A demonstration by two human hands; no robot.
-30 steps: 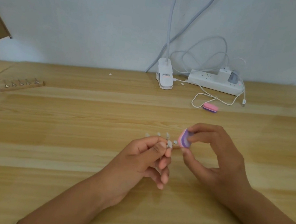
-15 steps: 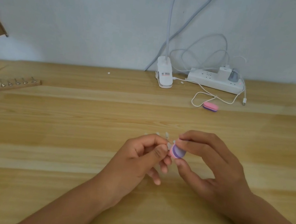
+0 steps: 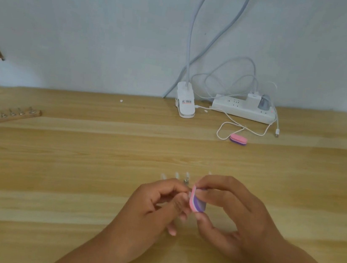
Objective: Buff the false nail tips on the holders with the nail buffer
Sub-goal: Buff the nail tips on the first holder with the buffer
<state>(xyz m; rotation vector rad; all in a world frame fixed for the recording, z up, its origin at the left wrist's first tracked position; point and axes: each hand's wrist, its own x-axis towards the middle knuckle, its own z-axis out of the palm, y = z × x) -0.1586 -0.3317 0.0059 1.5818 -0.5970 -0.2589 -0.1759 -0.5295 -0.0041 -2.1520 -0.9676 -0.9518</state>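
**Buffer turned on edge, left hand bracing one tip**

My right hand (image 3: 237,223) is the working one. Thumb below and forefinger above pinch the small pink-and-purple layered foam nail buffer (image 3: 197,201), which stands on edge with a narrow face turned toward the left. I think that makes sense, because a tip is small and curved and only a narrow face will follow it.

My left hand (image 3: 154,206) sits just beside the buffer with its fingers curled. Thumb and forefinger are closed on what I take to be a single holder with its tip, brought right up to the buffer. That spot is blurred, so I cannot say whether the pinch lands on the stem or on the tip itself. Gripping the piece in the fingers should stop it from swivelling under the strokes.

Both hands work low over the pale wooden tabletop (image 3: 74,173). Just behind the knuckles, the pale translucent false nail tips (image 3: 176,174) stand upright in a row on short metal stems, near enough to take up next.

At the far left, well apart, lies a wooden strip of metal pegs (image 3: 13,115). A spare pink-and-purple buffer block (image 3: 238,139) lies idle near the white power strip (image 3: 243,112) at the back.

My judgement is that the buffing is under way, with several tips left to do.
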